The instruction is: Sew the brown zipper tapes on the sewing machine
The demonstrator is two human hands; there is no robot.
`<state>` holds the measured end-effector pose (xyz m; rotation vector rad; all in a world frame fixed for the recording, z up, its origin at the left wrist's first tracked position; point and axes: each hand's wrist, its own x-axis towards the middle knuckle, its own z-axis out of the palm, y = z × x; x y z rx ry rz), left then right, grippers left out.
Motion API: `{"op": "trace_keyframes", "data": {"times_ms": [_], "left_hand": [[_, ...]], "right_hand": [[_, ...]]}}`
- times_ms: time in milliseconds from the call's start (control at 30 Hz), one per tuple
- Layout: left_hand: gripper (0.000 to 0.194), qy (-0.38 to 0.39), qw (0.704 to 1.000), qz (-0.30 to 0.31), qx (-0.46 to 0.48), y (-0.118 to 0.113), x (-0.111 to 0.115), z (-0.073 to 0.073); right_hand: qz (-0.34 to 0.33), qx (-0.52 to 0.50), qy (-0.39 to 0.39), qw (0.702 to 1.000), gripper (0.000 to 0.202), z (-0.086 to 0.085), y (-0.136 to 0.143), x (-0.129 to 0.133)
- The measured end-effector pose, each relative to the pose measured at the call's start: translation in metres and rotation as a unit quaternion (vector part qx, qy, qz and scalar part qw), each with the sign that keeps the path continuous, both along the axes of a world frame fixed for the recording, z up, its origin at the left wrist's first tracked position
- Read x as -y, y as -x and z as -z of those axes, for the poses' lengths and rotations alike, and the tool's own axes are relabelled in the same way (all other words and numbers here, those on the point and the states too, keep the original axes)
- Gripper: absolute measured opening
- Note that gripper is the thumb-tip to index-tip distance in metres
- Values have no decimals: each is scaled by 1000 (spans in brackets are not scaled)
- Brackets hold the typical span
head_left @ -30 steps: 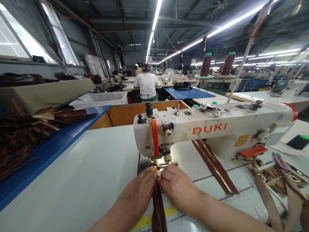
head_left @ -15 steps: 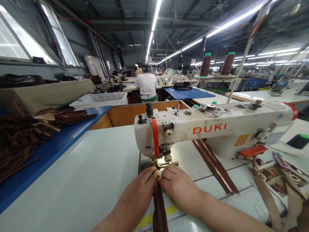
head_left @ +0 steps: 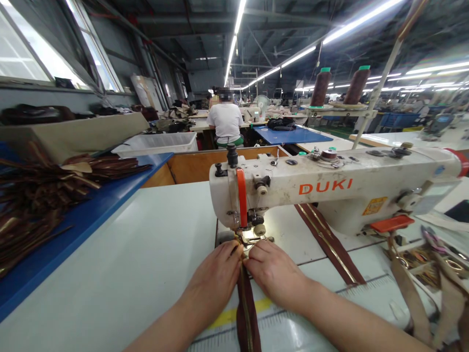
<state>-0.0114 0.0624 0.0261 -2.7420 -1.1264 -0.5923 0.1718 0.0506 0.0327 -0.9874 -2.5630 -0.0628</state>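
Observation:
A brown zipper strip (head_left: 247,313) with metal teeth runs from the front edge of the table up to the presser foot of the white sewing machine (head_left: 282,183). My left hand (head_left: 218,269) pinches its far end from the left, close to the needle area. From the right, my right hand (head_left: 273,266) holds the same end with bent fingers. The fingertips of both hands nearly meet just in front of the foot and hide the strip's end. Under the machine arm lies a second brown zipper strip (head_left: 335,249), apart from my hands.
Brown strips lie piled (head_left: 47,195) on a blue table (head_left: 110,200) at the left. To the right are a tray of small metal parts (head_left: 421,261), scissors (head_left: 432,239) and beige straps (head_left: 406,288). Thread cones (head_left: 320,88) stand behind the machine. A person (head_left: 225,120) sits ahead.
The view has shifted slightly, so the machine appears a little higher and further right. Both hands stay at the presser foot, holding the zipper strip.

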Motion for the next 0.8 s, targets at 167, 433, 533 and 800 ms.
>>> {"op": "trace_keyframes", "data": {"times_ms": [167, 433, 533, 800], "left_hand": [[27, 13, 1000, 8, -1, -1, -1, -1], [22, 48, 999, -1, 4, -7, 0, -7], [22, 57, 998, -14, 12, -7, -1, -5], [20, 69, 997, -25, 12, -9, -2, -8]], "right_hand": [[-4, -2, 2, 1000, 7, 0, 0, 0], [4, -4, -14, 1000, 8, 3, 0, 1], [8, 1, -11, 1000, 7, 1, 0, 1], [12, 4, -20, 1000, 9, 2, 1, 1]]}}
